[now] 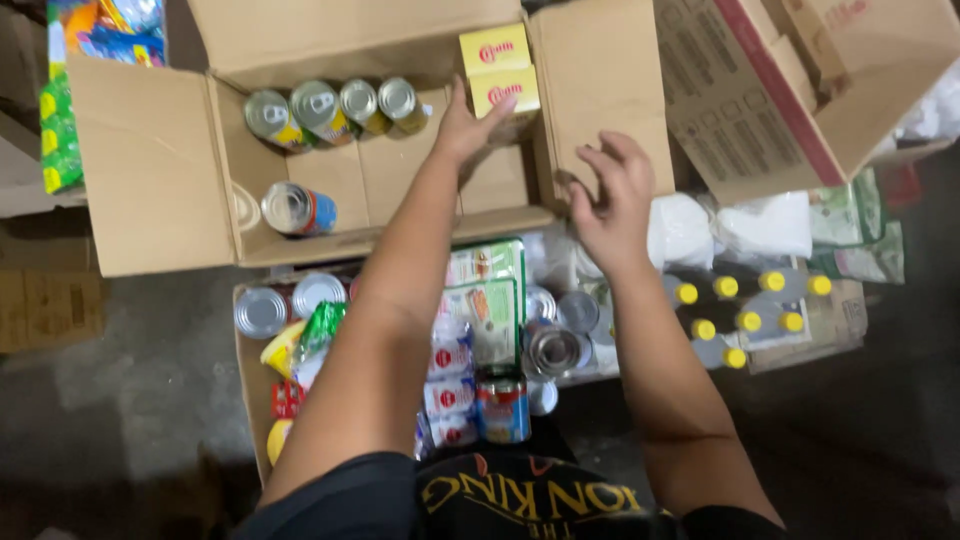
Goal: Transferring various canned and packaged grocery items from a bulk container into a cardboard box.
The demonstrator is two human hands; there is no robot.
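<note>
While the left hand (pixel 468 125) touches it, the yellow carton (pixel 505 92) stands upright.

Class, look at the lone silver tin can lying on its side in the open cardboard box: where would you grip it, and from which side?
Grip the silver tin can across its rounded wall, coming from above: it lies sideways, lid facing left, with bare box floor around it.

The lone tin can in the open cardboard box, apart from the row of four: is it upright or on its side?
On its side. The lone can shows its round end and its blue and red wall, lying on the floor of the cardboard box.
</note>
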